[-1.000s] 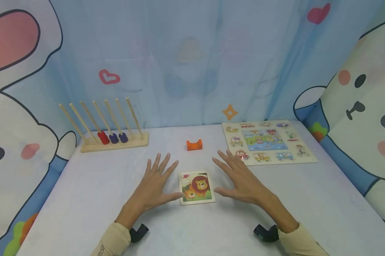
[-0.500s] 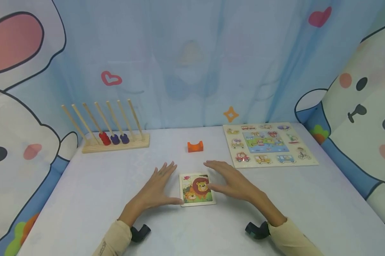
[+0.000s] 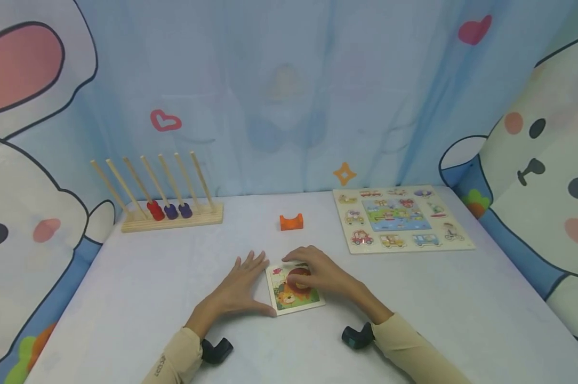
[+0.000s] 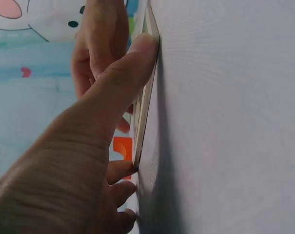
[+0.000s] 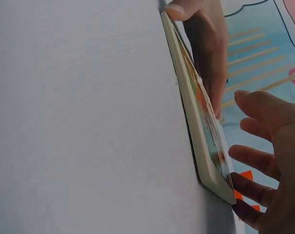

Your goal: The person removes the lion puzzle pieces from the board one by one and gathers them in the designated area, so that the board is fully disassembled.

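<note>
A small square wooden jigsaw puzzle (image 3: 294,301) with a lion picture lies on the white table. My left hand (image 3: 238,288) holds its left side, thumb at the near corner and index finger at the far corner; the other fingers are spread. In the left wrist view the thumb (image 4: 137,53) presses the puzzle's edge (image 4: 146,102). Above the right part of the puzzle is my right hand (image 3: 322,272), its fingers loosely bent. From the right wrist view, its fingertips (image 5: 237,178) are close to the frame's far corner, and its thumb is apart from the pieces.
An orange arch block (image 3: 291,222) sits behind the puzzle. At the back left stands a wooden peg rack (image 3: 174,220) with red and purple beads. A larger picture peg board (image 3: 404,218) lies at the back right, before a blue curtain (image 3: 279,106).
My right hand has moved left and inward over the puzzle, its fingers bending. The left hand has come to the puzzle's left side, and the puzzle has turned slightly.
</note>
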The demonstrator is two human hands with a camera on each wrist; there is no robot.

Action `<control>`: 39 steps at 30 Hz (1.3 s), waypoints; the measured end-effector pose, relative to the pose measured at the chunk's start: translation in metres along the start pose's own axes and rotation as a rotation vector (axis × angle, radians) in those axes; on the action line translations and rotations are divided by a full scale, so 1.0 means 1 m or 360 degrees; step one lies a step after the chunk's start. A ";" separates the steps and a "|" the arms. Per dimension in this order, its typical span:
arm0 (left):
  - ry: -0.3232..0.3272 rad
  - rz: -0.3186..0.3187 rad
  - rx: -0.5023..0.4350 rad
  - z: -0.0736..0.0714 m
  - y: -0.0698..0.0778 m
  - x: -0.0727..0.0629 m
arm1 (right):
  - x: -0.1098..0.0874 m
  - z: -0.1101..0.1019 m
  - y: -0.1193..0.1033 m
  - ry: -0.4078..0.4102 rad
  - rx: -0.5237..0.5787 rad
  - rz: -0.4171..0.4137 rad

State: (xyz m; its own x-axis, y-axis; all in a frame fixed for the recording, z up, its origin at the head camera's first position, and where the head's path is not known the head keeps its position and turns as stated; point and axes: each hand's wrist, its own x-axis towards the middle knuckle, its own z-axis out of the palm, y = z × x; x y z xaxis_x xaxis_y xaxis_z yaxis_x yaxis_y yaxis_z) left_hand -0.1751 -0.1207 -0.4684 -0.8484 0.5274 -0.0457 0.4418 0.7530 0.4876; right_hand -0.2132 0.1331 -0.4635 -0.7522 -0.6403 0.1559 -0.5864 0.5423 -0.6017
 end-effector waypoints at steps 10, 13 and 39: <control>-0.0072 -0.0042 0.0014 -0.001 0.003 -0.001 | 0.007 0.003 -0.003 -0.0027 -0.0190 0.0007; -0.0086 -0.0042 0.0036 0.001 0.003 0.000 | 0.008 0.003 -0.004 -0.0037 -0.0209 0.0033; -0.0051 -0.0066 0.0054 0.003 0.007 -0.002 | 0.014 0.010 -0.012 -0.0042 -0.0250 0.0005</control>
State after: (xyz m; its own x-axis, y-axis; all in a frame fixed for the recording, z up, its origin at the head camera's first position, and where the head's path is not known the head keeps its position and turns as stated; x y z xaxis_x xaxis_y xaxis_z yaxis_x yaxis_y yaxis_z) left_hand -0.1698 -0.1150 -0.4672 -0.8567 0.5073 -0.0934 0.4166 0.7871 0.4549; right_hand -0.2134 0.1124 -0.4614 -0.7470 -0.6514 0.1326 -0.6255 0.6212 -0.4721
